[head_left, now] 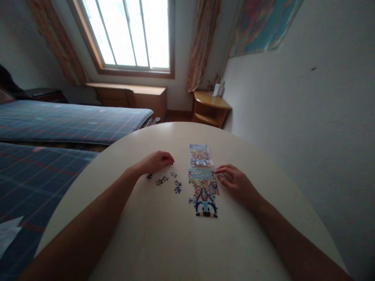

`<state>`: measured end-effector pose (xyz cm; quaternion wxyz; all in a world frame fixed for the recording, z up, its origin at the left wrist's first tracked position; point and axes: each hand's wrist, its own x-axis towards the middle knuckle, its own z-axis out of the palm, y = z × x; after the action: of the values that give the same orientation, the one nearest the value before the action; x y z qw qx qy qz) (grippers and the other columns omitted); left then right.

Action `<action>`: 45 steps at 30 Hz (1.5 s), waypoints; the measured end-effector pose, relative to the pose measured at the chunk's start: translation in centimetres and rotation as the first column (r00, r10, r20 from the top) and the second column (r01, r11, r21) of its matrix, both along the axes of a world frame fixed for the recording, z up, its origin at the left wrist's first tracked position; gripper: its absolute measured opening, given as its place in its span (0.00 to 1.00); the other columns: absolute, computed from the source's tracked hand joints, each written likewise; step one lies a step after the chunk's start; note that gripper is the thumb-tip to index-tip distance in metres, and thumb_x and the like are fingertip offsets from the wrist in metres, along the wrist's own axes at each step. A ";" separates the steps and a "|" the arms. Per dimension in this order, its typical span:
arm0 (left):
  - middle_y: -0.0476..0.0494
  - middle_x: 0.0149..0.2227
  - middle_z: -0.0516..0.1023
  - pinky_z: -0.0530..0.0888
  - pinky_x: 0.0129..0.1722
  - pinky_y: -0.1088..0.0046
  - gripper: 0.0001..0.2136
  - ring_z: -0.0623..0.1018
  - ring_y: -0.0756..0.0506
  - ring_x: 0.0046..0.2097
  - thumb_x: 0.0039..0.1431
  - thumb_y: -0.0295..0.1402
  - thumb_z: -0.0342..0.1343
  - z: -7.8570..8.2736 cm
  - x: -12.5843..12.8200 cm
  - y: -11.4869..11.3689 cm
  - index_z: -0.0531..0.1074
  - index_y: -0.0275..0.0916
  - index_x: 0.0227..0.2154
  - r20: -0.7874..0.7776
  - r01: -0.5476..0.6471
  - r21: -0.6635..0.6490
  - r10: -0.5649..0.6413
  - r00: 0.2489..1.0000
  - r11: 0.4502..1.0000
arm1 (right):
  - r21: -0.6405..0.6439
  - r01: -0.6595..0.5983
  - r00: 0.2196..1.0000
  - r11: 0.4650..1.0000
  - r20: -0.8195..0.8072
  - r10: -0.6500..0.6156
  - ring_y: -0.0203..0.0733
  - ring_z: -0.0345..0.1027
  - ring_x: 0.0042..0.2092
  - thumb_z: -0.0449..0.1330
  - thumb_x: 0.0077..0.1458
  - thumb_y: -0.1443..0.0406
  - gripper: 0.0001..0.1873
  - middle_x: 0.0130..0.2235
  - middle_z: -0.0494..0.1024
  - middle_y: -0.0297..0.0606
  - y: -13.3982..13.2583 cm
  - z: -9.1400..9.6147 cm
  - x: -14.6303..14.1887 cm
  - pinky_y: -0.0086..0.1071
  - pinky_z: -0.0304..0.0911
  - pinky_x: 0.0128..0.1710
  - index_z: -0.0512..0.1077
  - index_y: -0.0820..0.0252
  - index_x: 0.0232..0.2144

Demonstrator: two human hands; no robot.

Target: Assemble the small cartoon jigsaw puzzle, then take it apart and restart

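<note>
A colourful, nearly assembled jigsaw puzzle (204,191) lies on a round cream table (164,242). Just beyond it lies a small printed picture card (200,155) with the same design. Several loose puzzle pieces (168,181) are scattered to the left of the puzzle. My left hand (156,161) rests on the table above the loose pieces, fingers curled and pinched together; what they hold is hidden. My right hand (234,180) lies at the puzzle's upper right corner, fingers stretched toward its top edge and touching it.
The table stands beside a white wall (307,117) on the right. Two beds with blue plaid covers (67,121) lie to the left. A wooden corner shelf (209,107) and a desk (131,95) sit under the window at the back.
</note>
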<state>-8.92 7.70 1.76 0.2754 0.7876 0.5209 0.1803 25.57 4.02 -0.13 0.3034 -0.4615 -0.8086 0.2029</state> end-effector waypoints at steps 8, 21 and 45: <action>0.44 0.34 0.81 0.68 0.30 0.75 0.14 0.76 0.47 0.32 0.54 0.39 0.56 2.6 -0.6 -1.0 0.77 0.37 0.39 -0.106 0.072 -0.197 -0.094 0.990 0.978 | 0.018 -0.019 1.000 1.000 0.011 0.019 0.46 0.69 0.48 0.58 0.58 0.62 0.08 0.44 0.75 0.40 0.1 -0.1 -0.2 0.43 0.62 0.53 0.76 0.54 0.37; 0.48 0.27 0.78 0.64 0.26 0.74 0.12 0.74 0.47 0.29 0.40 0.37 0.66 3.5 -0.3 -3.1 0.76 0.37 0.29 -0.410 -0.007 -0.329 -0.136 0.902 0.944 | -0.005 -0.023 1.000 1.000 -0.003 0.023 0.46 0.69 0.49 0.57 0.58 0.63 0.09 0.45 0.75 0.41 -0.2 0.3 -0.5 0.43 0.61 0.54 0.77 0.56 0.37; 0.49 0.27 0.77 0.63 0.26 0.74 0.09 0.73 0.47 0.28 0.39 0.25 0.64 4.0 0.9 -5.6 0.77 0.40 0.27 -0.437 -0.050 -0.254 -0.069 0.897 0.966 | -0.010 -0.046 0.999 0.999 0.020 0.046 0.46 0.68 0.50 0.58 0.57 0.65 0.07 0.46 0.74 0.41 -0.5 0.5 -1.2 0.44 0.61 0.55 0.77 0.56 0.37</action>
<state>-8.05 2.14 5.77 0.2513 0.7677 0.5849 -0.0741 24.40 3.53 0.38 0.2886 -0.4463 -0.8209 0.2088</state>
